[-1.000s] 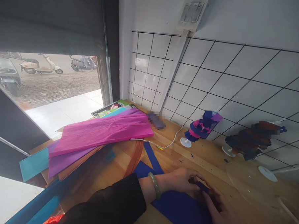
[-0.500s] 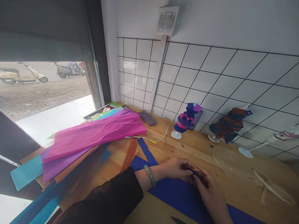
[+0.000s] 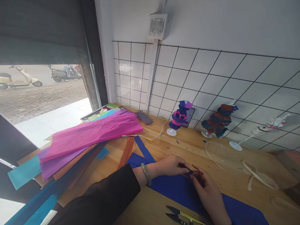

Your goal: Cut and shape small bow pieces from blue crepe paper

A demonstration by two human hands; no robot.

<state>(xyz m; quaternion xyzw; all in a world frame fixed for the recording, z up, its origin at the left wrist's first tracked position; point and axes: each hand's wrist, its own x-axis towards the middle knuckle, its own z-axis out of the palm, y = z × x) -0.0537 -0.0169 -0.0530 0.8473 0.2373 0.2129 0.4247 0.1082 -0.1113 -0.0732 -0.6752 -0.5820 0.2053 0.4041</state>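
Fingertips nearly together, the left hand (image 3: 174, 165) and right hand (image 3: 207, 190) pinch a small dark-blue paper piece (image 3: 191, 172), seemingly for fine control, thread snips (image 3: 188, 216) below them, probably for easy reach

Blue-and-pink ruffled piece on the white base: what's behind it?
Behind the blue-and-pink ruffled piece, a phone shows along its right side, with the tiled wall beyond. The phone's left part is covered, so that stretch cannot be seen.

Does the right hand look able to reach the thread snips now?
Probably yes: the right hand is busy with a small blue piece, but the thread snips lie uncovered near its wrist.
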